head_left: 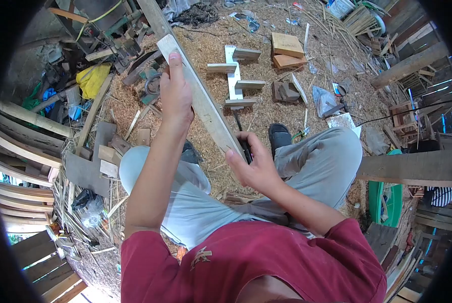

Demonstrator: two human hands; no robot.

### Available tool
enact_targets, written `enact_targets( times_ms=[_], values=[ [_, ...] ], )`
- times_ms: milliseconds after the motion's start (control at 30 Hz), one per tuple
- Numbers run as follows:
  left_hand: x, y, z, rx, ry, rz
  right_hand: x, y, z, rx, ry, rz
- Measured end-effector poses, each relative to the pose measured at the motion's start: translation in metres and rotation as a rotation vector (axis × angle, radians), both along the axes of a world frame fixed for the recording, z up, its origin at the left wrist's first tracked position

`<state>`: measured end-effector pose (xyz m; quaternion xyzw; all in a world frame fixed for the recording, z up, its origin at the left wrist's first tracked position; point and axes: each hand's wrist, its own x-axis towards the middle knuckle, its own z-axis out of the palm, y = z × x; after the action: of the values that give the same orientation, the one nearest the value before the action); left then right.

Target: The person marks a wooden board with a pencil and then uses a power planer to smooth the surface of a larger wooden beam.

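Fingers of the left hand toward eleven o'clock and right hand toward five grip the wooden board; even support advised.

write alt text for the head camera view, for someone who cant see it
Both hands, left and right, hold a long wooden board slanting over the lap of a seated person in a red shirt. Beyond it, a white notched strip with short wood pieces lies on a shavings-strewn floor.
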<state>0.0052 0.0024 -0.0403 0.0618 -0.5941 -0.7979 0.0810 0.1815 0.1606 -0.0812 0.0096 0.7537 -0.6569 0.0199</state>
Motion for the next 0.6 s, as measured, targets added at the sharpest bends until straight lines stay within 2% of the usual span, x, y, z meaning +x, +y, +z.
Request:
enact_targets(
  times_ms=[67,100,233,333,367,467,600],
  values=[
    [-0.003,0.000,-0.001,-0.002,0.029,0.003,-0.005,0.009,0.004,0.191,0.237,-0.032],
    [-0.003,0.001,0.000,0.007,0.037,-0.004,-0.007,0.016,0.014,0.125,0.150,0.008],
    [0.000,-0.001,0.006,-0.030,0.062,-0.066,-0.022,0.038,0.054,-0.074,0.289,0.078],
    [0.010,0.006,0.012,0.032,0.067,-0.098,-0.026,0.051,0.088,-0.030,0.235,0.151],
    [0.012,0.008,0.015,0.025,0.070,-0.099,-0.026,0.052,0.108,0.082,0.275,0.164],
    [0.018,0.014,0.018,0.024,0.081,-0.123,-0.050,0.052,0.121,0.295,0.713,0.273],
    [0.025,0.016,0.020,0.026,0.107,-0.171,-0.069,0.043,0.141,0.324,0.666,0.164]
  ],
)
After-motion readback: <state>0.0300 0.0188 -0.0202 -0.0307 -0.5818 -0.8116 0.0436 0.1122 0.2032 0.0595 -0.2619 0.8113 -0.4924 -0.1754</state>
